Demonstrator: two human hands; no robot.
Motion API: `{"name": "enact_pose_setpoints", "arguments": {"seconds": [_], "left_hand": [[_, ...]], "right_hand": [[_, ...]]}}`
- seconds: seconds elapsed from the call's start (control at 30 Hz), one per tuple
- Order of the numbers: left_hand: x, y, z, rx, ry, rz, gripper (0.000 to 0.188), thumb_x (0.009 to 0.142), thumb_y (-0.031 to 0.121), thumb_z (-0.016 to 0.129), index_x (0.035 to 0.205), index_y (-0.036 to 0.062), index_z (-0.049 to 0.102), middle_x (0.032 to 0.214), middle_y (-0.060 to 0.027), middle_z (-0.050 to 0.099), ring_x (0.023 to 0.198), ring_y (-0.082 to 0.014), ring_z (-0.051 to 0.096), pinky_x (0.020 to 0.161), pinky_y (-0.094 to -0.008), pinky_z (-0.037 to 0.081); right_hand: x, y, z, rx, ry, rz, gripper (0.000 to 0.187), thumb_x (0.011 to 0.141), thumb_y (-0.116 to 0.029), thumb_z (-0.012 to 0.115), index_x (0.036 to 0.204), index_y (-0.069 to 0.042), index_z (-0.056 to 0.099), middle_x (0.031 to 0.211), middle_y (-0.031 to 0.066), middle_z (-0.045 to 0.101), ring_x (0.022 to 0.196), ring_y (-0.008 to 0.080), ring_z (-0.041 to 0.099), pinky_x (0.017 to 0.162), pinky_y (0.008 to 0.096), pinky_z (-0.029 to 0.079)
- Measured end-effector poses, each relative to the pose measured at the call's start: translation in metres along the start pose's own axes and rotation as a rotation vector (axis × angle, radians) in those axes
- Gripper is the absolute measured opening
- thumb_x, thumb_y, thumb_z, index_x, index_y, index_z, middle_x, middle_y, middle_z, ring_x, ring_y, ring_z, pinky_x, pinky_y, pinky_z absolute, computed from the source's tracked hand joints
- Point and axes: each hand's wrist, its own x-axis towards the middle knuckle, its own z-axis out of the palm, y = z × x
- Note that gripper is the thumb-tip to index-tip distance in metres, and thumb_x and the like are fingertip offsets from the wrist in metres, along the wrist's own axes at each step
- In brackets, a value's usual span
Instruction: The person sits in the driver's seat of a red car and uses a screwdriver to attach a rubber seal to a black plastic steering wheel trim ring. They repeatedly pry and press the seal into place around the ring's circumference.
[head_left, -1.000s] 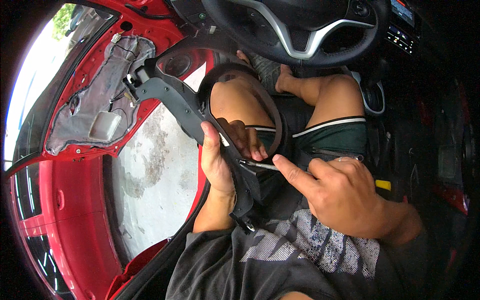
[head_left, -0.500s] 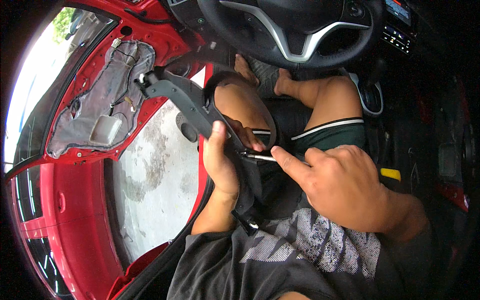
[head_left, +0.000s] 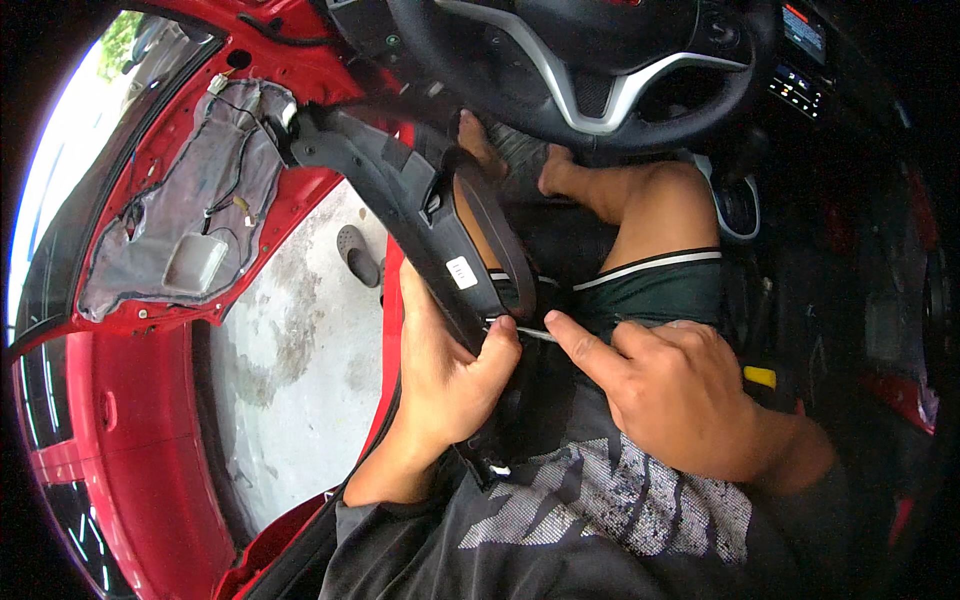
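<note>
A long black plastic door trim piece with a looped pull handle slants over my left thigh. Its white label faces up. My left hand is closed round the near part of the trim, its thumb pressed beside the base of the loop. From the right, my right hand holds a screwdriver, the index finger stretched along its thin metal shaft. The shaft's tip meets the trim by my left thumb. Most of the screwdriver's handle is hidden in my palm.
Ahead is a black steering wheel with silver trim. On the left, the red car door stands open, its inside bare with a plastic sheet and loose wires. A dark clog lies on the ground outside. Something yellow is beside the seat.
The trim has turned in my left hand, bringing its labelled side into view. My left hand has shifted nearer to me, its thumb now next to the shaft. The right hand has barely moved.
</note>
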Motion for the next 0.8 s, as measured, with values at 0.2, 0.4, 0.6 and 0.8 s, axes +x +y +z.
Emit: {"name": "enact_pose_setpoints", "arguments": {"seconds": [0.2,0.4,0.6,0.8], "left_hand": [[-0.006,0.014,0.000,0.033,0.040,0.008,0.083,0.084,-0.010,0.065,0.159,-0.0053,0.030,0.129,-0.0160,0.061,0.118,-0.0230,0.065,0.104,-0.0371,0.052],[-0.010,0.009,0.001,0.094,0.013,0.144,0.089,0.082,-0.010,0.062,0.162,-0.0052,0.025,0.133,-0.0166,0.061,0.121,-0.0241,0.064,0.105,-0.0364,0.052],[-0.022,0.024,0.008,0.001,-0.011,-0.034,0.094,0.082,-0.008,0.063,0.166,-0.0049,0.022,0.145,-0.0184,0.054,0.133,-0.0282,0.059,0.115,-0.0389,0.047],[-0.011,0.033,0.006,0.295,-0.044,0.095,0.099,0.084,0.002,0.071,0.163,-0.0126,0.012,0.090,-0.0184,0.073,0.068,-0.0253,0.075,0.062,-0.0351,0.059]], "right_hand": [[-0.005,-0.010,0.000,-0.050,0.077,-0.023,0.058,0.088,-0.010,0.072,0.146,-0.014,0.072,0.069,0.0049,0.054,0.060,0.0237,0.065,0.061,0.0413,0.055],[-0.019,-0.004,-0.010,-0.115,0.015,-0.035,0.050,0.094,-0.020,0.066,0.144,-0.015,0.072,0.072,0.0021,0.057,0.059,0.0211,0.067,0.058,0.0397,0.056],[-0.016,0.013,-0.050,-0.206,0.109,-0.117,0.042,0.091,-0.017,0.070,0.132,-0.018,0.079,0.073,-0.0011,0.047,0.062,0.0195,0.055,0.059,0.0395,0.042],[0.035,0.003,-0.087,-0.439,0.170,-0.438,0.029,0.089,-0.017,0.071,0.115,-0.020,0.084,0.074,-0.0006,0.045,0.068,0.0191,0.050,0.065,0.0386,0.038]]}}
